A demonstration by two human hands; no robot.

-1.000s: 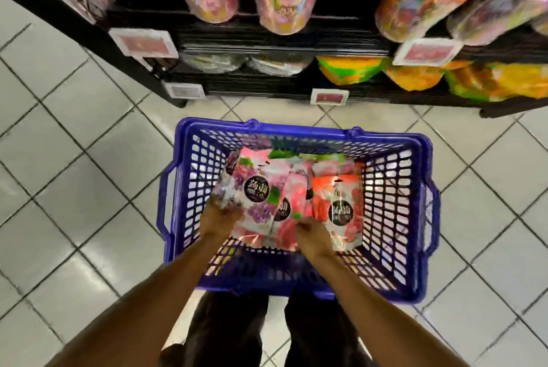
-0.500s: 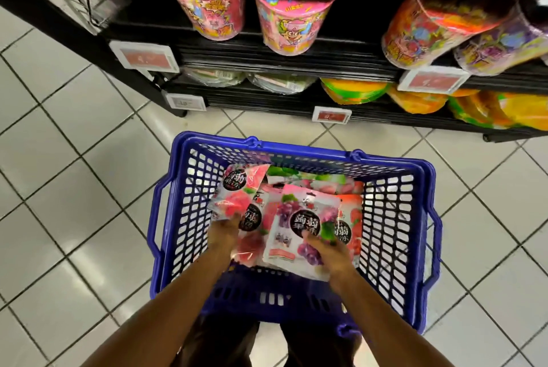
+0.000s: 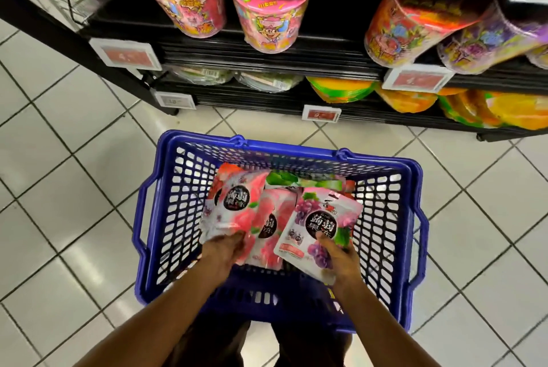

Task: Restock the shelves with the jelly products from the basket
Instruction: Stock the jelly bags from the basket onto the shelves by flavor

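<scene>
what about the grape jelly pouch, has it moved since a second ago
Yes. The grape jelly pouch shifted rightward across the blue basket, into the right hand.

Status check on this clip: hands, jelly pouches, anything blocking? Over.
Left hand grips pink peach pouch. Right hand grips grape pouch. Both over blue basket, more pouches inside. Nothing blocking the shelf.

The grape jelly pouch (image 3: 321, 223) has moved from our left hand (image 3: 223, 252) to our right hand (image 3: 341, 260), now tilted right of centre; our left hand now grips a peach pouch (image 3: 237, 203) instead.
</scene>
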